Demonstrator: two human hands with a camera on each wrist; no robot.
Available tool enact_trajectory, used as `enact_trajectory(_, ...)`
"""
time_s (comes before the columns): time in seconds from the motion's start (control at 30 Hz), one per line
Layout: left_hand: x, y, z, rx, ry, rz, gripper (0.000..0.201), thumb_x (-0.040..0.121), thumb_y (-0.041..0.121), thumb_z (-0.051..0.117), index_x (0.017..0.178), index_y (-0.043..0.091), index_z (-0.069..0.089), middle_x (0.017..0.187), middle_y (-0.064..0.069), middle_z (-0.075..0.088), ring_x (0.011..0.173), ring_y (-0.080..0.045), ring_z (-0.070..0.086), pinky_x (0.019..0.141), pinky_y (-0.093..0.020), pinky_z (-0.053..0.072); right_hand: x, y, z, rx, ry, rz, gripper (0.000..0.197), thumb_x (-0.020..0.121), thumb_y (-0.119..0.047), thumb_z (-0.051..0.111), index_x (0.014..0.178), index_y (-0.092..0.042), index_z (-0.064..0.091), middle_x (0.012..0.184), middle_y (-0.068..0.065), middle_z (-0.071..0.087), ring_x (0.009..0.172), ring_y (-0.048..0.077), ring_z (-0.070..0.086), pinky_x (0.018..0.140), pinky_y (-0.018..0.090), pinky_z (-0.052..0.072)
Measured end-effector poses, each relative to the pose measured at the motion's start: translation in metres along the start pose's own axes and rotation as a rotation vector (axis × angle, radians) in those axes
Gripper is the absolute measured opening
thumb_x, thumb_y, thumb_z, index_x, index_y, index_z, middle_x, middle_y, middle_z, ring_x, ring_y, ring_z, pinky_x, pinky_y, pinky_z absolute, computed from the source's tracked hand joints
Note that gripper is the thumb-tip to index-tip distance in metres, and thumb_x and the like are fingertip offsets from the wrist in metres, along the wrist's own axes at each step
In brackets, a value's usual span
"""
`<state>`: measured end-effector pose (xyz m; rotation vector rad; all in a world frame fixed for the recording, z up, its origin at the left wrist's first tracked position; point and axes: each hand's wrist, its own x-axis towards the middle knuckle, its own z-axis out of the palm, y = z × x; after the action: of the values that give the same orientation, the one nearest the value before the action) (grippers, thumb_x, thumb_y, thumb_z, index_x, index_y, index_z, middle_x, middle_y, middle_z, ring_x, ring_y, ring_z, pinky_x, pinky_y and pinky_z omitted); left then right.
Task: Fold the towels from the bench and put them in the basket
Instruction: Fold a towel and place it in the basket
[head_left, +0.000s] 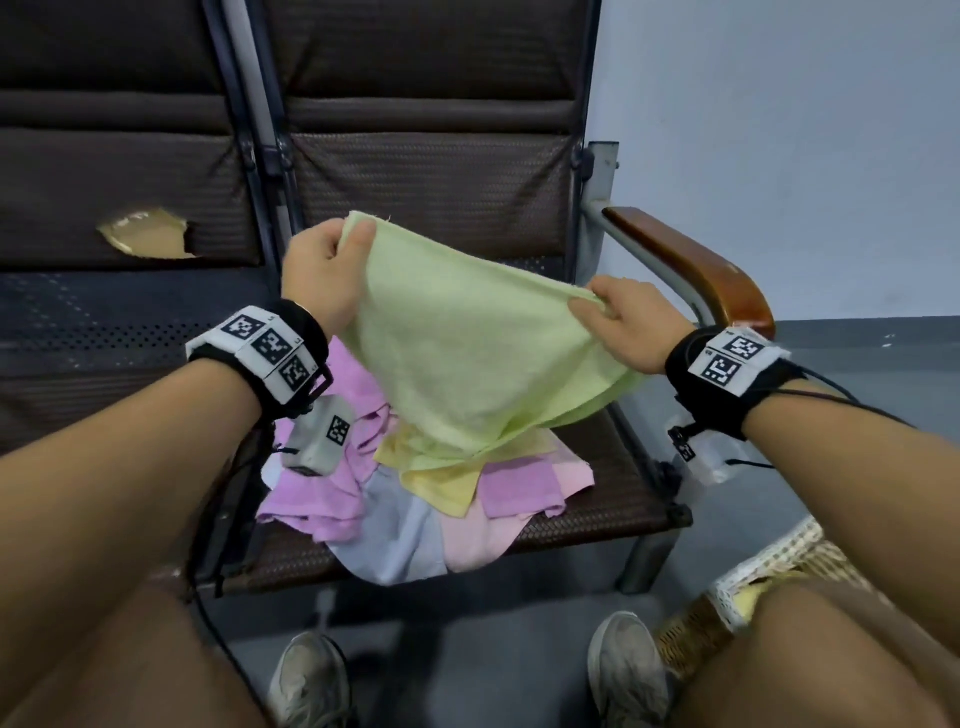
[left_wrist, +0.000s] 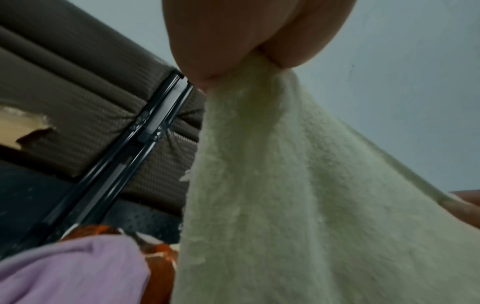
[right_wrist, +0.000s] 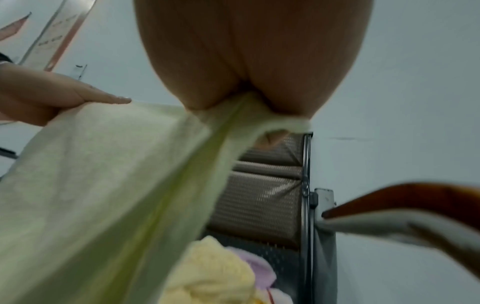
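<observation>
Against a pale wall, the left hand (head_left: 323, 270) and right hand (head_left: 626, 325) each pinch a corner of a green towel (head_left: 478, 353) in their fingers, apparently stretching it for folding above the counter (head_left: 613, 499), where more towels (head_left: 415, 499) wait; the basket (head_left: 769, 577) stands near right.

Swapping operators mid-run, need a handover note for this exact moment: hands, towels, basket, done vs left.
Left hand: pinches one top corner of the green towel.
Right hand: pinches the other top corner. The towel hangs spread between them above the bench seat, its lower end touching the pile; not yet folded.
Pile of towels: purple, yellow, pink and pale blue ones lie unfolded on the seat.
Basket: on the floor at right, mostly hidden by the right arm; something yellow shows inside.
Left: fold the green towel, basket it, then work through the pile.
</observation>
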<state>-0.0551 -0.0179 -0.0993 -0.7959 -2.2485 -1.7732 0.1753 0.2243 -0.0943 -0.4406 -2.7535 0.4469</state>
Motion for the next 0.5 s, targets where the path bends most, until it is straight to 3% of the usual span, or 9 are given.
enact_trajectory(0.13,0.022,0.029,-0.019,0.017,0.119,0.041,0.048,0.090,0.055,0.051,0.079,0.010,0.062,0.065,0.011,0.046,0.063,-0.008,0.040,0.060,-0.030,0.035,0.015,-0.019,-0.043,-0.025,0.089,-0.030,0.044,0.102,-0.052,0.043,0.069,-0.024,0.051,0.066,-0.006,0.052,0.063,0.014,0.051,0.058,0.032,0.033)
enact_trajectory(0.3,0.041,0.057,-0.033,0.047,0.188,0.053,0.048,0.085,0.054,0.055,0.073,0.008,0.064,0.061,0.003,0.047,0.062,-0.011,0.040,0.058,-0.030,0.037,0.033,-0.042,-0.084,0.100,0.185,0.044,0.049,0.099,-0.051,0.051,0.072,-0.010,0.059,0.069,0.003,0.056,0.068,0.022,0.051,0.065,0.035,0.041)
enact_trajectory(0.4,0.046,0.073,-0.034,0.018,0.247,-0.032,0.052,0.081,0.053,0.059,0.062,0.005,0.057,0.061,-0.004,0.036,0.060,-0.015,0.033,0.056,-0.030,0.031,0.039,-0.054,-0.096,0.328,0.164,0.175,0.052,0.095,-0.046,0.057,0.081,0.004,0.064,0.070,0.009,0.058,0.066,0.021,0.055,0.065,0.033,0.045)
enact_trajectory(0.5,0.043,0.091,-0.023,-0.030,0.318,-0.143,0.054,0.084,0.047,0.056,0.051,0.011,0.034,0.056,-0.003,0.024,0.055,-0.019,0.025,0.056,-0.032,0.028,0.042,-0.073,-0.099,0.660,0.135,0.372,0.049,0.091,-0.038,0.064,0.100,0.010,0.067,0.090,0.017,0.071,0.082,0.031,0.070,0.077,0.043,0.056)
